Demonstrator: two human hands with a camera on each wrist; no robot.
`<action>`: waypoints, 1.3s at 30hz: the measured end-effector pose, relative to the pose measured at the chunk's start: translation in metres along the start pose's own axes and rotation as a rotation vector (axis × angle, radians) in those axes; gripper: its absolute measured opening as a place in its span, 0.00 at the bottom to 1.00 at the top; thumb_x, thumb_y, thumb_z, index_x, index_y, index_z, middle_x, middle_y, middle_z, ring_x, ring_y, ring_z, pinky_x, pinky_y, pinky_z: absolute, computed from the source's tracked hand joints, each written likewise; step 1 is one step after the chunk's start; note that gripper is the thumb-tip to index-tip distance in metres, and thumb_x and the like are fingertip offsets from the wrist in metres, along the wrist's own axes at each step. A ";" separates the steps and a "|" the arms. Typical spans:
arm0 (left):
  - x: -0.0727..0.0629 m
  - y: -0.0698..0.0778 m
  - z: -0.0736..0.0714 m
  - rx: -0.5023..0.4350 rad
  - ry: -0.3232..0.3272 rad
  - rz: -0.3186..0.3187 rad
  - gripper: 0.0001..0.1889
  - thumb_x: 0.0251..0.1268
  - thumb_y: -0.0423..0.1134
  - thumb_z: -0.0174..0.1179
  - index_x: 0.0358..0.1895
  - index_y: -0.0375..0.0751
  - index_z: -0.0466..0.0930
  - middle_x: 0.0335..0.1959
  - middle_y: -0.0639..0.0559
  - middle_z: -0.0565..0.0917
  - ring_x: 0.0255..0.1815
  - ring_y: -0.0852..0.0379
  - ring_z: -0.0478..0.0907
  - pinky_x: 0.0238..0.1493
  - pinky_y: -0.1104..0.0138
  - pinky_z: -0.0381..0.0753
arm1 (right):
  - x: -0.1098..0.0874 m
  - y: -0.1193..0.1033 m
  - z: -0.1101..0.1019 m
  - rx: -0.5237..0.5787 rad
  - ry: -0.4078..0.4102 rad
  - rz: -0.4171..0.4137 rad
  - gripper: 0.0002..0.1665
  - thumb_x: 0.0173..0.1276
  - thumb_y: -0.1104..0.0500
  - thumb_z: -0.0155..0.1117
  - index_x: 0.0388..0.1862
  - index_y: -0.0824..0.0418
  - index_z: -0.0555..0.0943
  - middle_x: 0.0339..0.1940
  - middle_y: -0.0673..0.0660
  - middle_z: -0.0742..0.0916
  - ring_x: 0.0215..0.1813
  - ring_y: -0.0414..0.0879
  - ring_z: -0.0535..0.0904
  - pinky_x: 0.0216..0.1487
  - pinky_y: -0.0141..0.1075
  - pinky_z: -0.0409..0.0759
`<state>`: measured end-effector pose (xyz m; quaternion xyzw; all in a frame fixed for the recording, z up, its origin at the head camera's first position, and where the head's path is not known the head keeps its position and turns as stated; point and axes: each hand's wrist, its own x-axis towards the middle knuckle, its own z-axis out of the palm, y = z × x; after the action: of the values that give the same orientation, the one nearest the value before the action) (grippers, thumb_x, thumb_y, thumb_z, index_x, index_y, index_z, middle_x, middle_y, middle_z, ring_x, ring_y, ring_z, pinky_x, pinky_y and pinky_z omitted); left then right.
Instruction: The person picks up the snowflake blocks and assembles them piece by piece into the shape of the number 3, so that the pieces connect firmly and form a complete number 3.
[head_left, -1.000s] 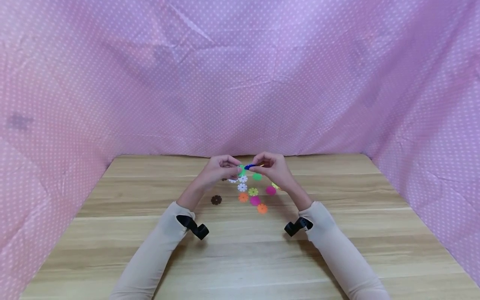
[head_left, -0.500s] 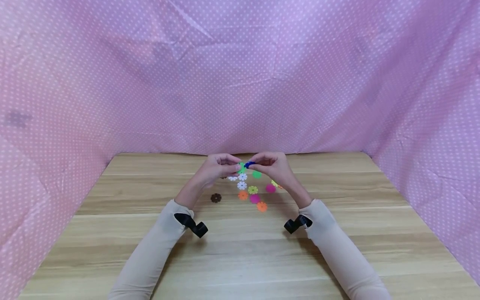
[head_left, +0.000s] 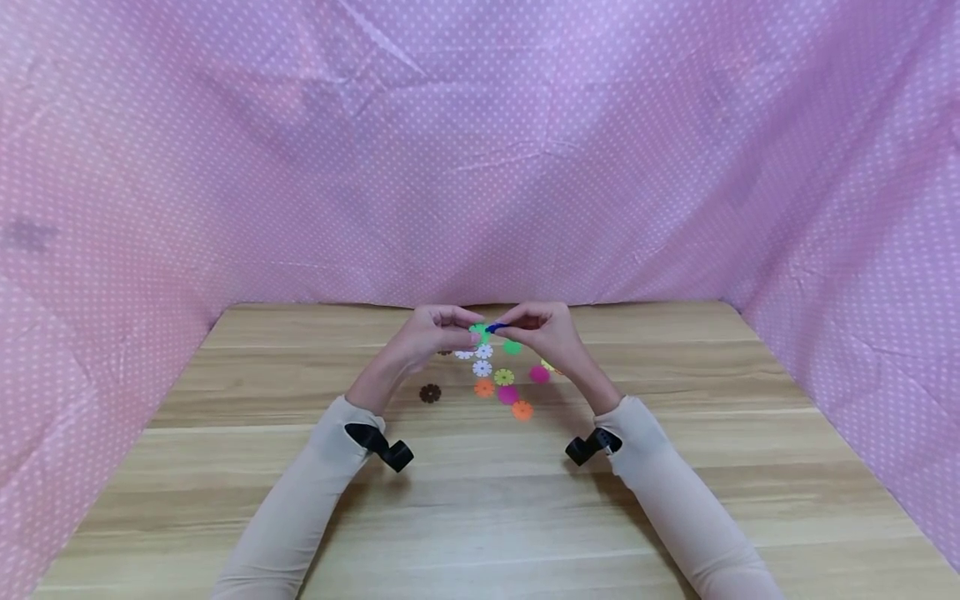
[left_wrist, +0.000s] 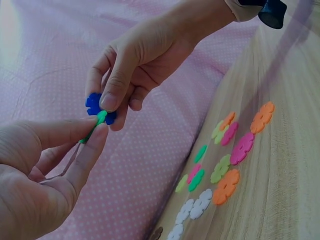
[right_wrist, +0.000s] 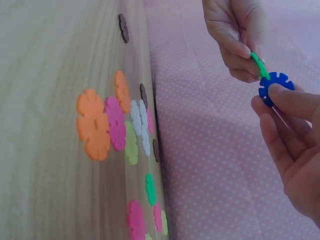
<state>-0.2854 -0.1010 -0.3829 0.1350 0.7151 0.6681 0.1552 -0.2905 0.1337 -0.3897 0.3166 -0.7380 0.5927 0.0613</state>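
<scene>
My left hand pinches a green notched plastic disc between thumb and fingers. Opposite it, my right hand pinches a blue notched disc of the same flower-like kind. Both discs are held up above the table, and their edges meet at right angles. In the left wrist view the green disc appears edge-on in front of the blue disc. Whether the notches are pushed into each other is too small to tell.
Loose discs lie below the hands on the wooden table: orange, pink, yellow-green, white, green and brown. A pink dotted cloth hangs behind the table's far edge.
Both hands stay close together with their discs. The blue disc has turned slightly in the right hand's fingers, and the whole head view has shifted a little.
</scene>
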 end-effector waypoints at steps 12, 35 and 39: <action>0.002 0.001 0.002 -0.035 0.055 0.008 0.18 0.65 0.28 0.67 0.57 0.28 0.82 0.40 0.48 0.87 0.39 0.54 0.88 0.44 0.67 0.89 | 0.003 -0.002 -0.005 0.014 -0.025 0.033 0.04 0.62 0.74 0.71 0.36 0.74 0.87 0.37 0.72 0.89 0.34 0.42 0.89 0.38 0.37 0.89; -0.004 0.005 0.001 -0.038 0.058 0.040 0.17 0.64 0.26 0.66 0.56 0.24 0.81 0.29 0.56 0.87 0.29 0.62 0.86 0.32 0.72 0.85 | 0.001 -0.005 -0.001 0.038 -0.040 0.017 0.03 0.60 0.76 0.72 0.34 0.76 0.87 0.35 0.70 0.90 0.32 0.40 0.88 0.34 0.32 0.88; -0.004 0.005 0.003 -0.055 0.067 0.038 0.18 0.65 0.25 0.66 0.57 0.24 0.81 0.30 0.56 0.87 0.29 0.63 0.86 0.33 0.72 0.86 | -0.001 -0.005 -0.001 0.040 -0.020 0.025 0.04 0.60 0.76 0.72 0.34 0.77 0.87 0.35 0.73 0.89 0.31 0.40 0.88 0.34 0.32 0.88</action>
<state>-0.2806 -0.0992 -0.3776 0.1216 0.6987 0.6944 0.1221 -0.2875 0.1340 -0.3856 0.3144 -0.7304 0.6050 0.0399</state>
